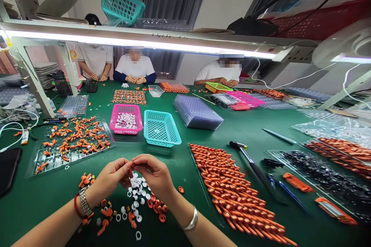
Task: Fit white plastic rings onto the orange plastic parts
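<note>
My left hand [110, 179] and my right hand [156, 175] meet above the green table, fingertips closed together on a small orange part [132, 164]. Fingers cover most of it, so its full shape is hidden. Beneath them lies a loose heap of white caps [139, 187], some ring-like. Round orange caps [157, 205] are scattered by my right wrist. Orange earbud-shaped pieces [106, 211] with small metallic ends lie below my left wrist. Left of my hands, a clear tray [108, 144] carries many similar orange pieces.
A pink basket [126, 131] holding white bits stands beside a teal basket [161, 144]. Stacked clear trays [198, 111] sit behind. To the right are rows of orange stems [232, 185], a hammer [255, 167] and black parts [324, 177]. Several people sit across the table under a lit shelf [145, 40].
</note>
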Action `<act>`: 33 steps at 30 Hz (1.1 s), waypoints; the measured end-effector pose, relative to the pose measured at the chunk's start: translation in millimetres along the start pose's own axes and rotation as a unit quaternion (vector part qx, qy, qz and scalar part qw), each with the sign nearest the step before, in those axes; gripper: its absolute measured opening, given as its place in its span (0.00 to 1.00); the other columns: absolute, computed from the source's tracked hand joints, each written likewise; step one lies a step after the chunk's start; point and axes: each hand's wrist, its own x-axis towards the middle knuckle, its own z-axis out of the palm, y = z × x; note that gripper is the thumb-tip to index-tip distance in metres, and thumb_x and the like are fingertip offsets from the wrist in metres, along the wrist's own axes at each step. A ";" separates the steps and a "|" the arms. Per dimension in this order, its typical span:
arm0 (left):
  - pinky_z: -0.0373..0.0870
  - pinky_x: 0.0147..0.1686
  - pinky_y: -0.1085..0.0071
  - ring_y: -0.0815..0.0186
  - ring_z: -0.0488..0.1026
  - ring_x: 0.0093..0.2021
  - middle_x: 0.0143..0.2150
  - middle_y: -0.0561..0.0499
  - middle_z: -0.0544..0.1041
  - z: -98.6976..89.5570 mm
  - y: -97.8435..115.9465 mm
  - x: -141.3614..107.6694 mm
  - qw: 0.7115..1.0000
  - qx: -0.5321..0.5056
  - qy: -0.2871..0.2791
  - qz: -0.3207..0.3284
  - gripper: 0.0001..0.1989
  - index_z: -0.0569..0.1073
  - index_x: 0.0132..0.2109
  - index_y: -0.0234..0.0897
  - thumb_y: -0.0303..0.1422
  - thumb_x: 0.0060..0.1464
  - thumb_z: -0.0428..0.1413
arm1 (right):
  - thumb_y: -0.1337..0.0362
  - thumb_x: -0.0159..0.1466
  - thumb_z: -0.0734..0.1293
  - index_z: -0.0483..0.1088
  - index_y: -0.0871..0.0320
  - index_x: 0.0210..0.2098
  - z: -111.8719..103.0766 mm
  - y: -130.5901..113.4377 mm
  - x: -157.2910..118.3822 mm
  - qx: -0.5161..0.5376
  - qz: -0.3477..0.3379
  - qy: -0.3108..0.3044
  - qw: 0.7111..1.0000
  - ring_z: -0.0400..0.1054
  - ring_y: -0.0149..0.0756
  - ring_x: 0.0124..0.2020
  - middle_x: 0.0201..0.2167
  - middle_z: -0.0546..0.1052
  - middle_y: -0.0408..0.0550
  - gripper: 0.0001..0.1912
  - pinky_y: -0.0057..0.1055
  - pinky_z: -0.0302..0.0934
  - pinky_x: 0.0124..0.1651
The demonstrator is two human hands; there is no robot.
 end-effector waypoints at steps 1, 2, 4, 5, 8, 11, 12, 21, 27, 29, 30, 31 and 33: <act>0.68 0.25 0.71 0.67 0.71 0.24 0.26 0.56 0.70 0.2 -0.8 -0.2 1.000 0.004 -0.004 0.000 0.26 0.69 0.31 0.35 0.57 0.51 0.56 | 0.73 0.60 0.69 0.78 0.55 0.35 0.1 -0.1 0.0 0.001 0.001 0.000 1.000 0.76 0.39 0.37 0.35 0.80 0.50 0.08 0.33 0.72 0.42; 0.68 0.25 0.71 0.67 0.71 0.23 0.25 0.56 0.69 0.3 -1.5 -0.4 1.000 0.009 -0.008 0.000 0.26 0.68 0.30 0.36 0.58 0.52 0.55 | 0.73 0.60 0.69 0.78 0.55 0.35 0.1 -0.2 0.0 0.003 0.002 0.001 1.000 0.76 0.39 0.37 0.35 0.80 0.50 0.08 0.33 0.72 0.42; 0.67 0.24 0.71 0.67 0.70 0.22 0.24 0.56 0.68 0.8 -2.3 -1.1 1.000 0.020 -0.016 0.000 0.27 0.66 0.30 0.37 0.58 0.53 0.53 | 0.72 0.60 0.70 0.78 0.55 0.35 0.4 -0.5 -0.2 0.005 0.003 0.002 1.000 0.76 0.39 0.37 0.35 0.80 0.49 0.07 0.32 0.72 0.42; 0.66 0.24 0.70 0.67 0.69 0.22 0.23 0.57 0.68 1.1 -2.3 -1.6 0.999 0.025 -0.020 0.001 0.27 0.66 0.30 0.37 0.59 0.54 0.52 | 0.72 0.60 0.70 0.79 0.55 0.35 0.5 -0.5 -0.3 0.006 0.004 0.004 1.000 0.76 0.39 0.37 0.35 0.81 0.49 0.07 0.32 0.72 0.42; 0.65 0.24 0.70 0.68 0.67 0.21 0.22 0.58 0.67 1.7 -0.6 -3.4 0.999 0.044 -0.026 0.004 0.26 0.64 0.30 0.38 0.58 0.55 0.50 | 0.71 0.60 0.70 0.79 0.55 0.35 0.5 -0.1 -0.7 0.011 0.008 0.010 1.000 0.77 0.39 0.37 0.34 0.81 0.49 0.06 0.32 0.73 0.42; 0.64 0.24 0.70 0.68 0.65 0.21 0.21 0.58 0.65 2.3 1.8 -5.0 0.997 0.066 -0.030 0.010 0.26 0.63 0.29 0.39 0.58 0.56 0.49 | 0.70 0.61 0.70 0.79 0.55 0.36 0.2 -0.2 -1.0 0.017 0.010 0.014 1.000 0.77 0.39 0.37 0.35 0.81 0.49 0.06 0.32 0.73 0.42; 0.64 0.25 0.70 0.68 0.65 0.21 0.21 0.58 0.65 2.4 2.4 -5.3 0.997 0.074 -0.030 0.013 0.26 0.63 0.29 0.39 0.58 0.57 0.48 | 0.70 0.60 0.70 0.79 0.55 0.36 0.2 -0.5 -1.0 0.020 0.010 0.014 1.000 0.77 0.39 0.37 0.35 0.81 0.49 0.06 0.32 0.73 0.42; 0.59 0.26 0.69 0.67 0.60 0.22 0.20 0.58 0.63 1.2 3.8 -5.5 0.987 0.154 -0.012 0.050 0.22 0.61 0.28 0.40 0.51 0.63 0.44 | 0.71 0.60 0.71 0.80 0.54 0.35 1.2 -1.7 -1.2 0.041 0.022 0.015 0.999 0.77 0.39 0.37 0.34 0.82 0.49 0.06 0.33 0.72 0.41; 0.59 0.27 0.68 0.66 0.60 0.22 0.21 0.57 0.62 2.1 1.1 -6.7 0.982 0.177 -0.009 0.062 0.21 0.61 0.27 0.41 0.49 0.64 0.42 | 0.70 0.59 0.72 0.80 0.53 0.33 3.6 -0.1 -3.2 0.059 0.033 0.025 0.997 0.77 0.40 0.37 0.35 0.82 0.49 0.06 0.34 0.73 0.41; 0.59 0.27 0.68 0.66 0.60 0.22 0.21 0.57 0.62 2.4 0.6 -6.9 0.982 0.177 -0.008 0.063 0.21 0.61 0.28 0.41 0.48 0.64 0.42 | 0.70 0.59 0.72 0.80 0.53 0.33 5.0 -0.4 -4.2 0.064 0.038 0.030 0.997 0.77 0.40 0.37 0.34 0.82 0.48 0.05 0.34 0.73 0.41; 0.59 0.27 0.68 0.66 0.60 0.22 0.21 0.57 0.62 2.6 0.4 -6.9 0.982 0.176 -0.007 0.062 0.21 0.61 0.28 0.41 0.48 0.64 0.42 | 0.70 0.59 0.72 0.80 0.53 0.33 5.8 -0.6 -4.7 0.066 0.041 0.033 0.996 0.78 0.40 0.37 0.34 0.82 0.48 0.05 0.34 0.74 0.41; 0.59 0.26 0.68 0.66 0.60 0.22 0.21 0.57 0.62 2.8 0.2 -6.7 0.983 0.175 -0.006 0.061 0.21 0.61 0.27 0.41 0.48 0.64 0.42 | 0.70 0.59 0.73 0.80 0.53 0.32 6.6 -0.7 -5.2 0.067 0.043 0.037 0.996 0.78 0.40 0.36 0.34 0.82 0.48 0.05 0.34 0.74 0.41; 0.59 0.26 0.68 0.66 0.60 0.22 0.21 0.57 0.62 3.2 -0.2 -6.3 0.984 0.170 -0.004 0.059 0.21 0.61 0.27 0.41 0.49 0.64 0.42 | 0.70 0.59 0.73 0.80 0.53 0.32 8.2 -0.7 -6.0 0.067 0.048 0.046 0.995 0.78 0.40 0.36 0.33 0.83 0.48 0.05 0.35 0.74 0.41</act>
